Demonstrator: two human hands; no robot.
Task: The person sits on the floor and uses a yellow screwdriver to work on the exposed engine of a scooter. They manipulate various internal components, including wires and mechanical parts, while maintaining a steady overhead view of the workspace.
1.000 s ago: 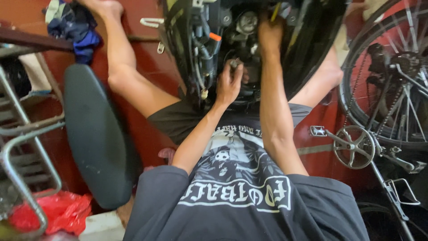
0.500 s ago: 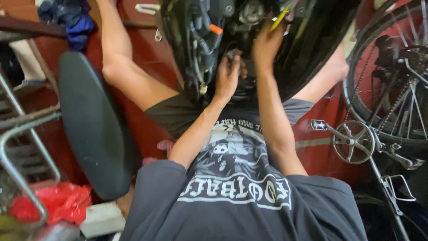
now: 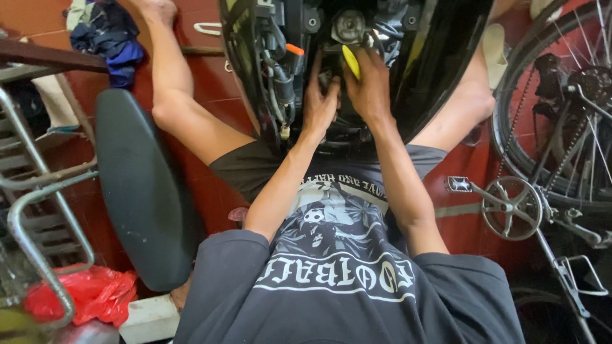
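— What's going on at the left?

— The left hand (image 3: 320, 102) is curled, fingertips inside the black scooter's open body (image 3: 268, 70).

— And the right?

— The right hand (image 3: 370, 86) grips a yellow-handled screwdriver (image 3: 350, 60) there — mid-fastening, I'd judge; next calls for steady turning.

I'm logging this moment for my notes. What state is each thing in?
Scooter body: panel off, wiring and parts bared.
Yellow-handled tool: gripped in right hand.
Left hand: reaching among the parts, fingers curled.
Black seat: detached, lying on the floor.
Red bag: crumpled.
Bicycle: parked alongside, pedal free.
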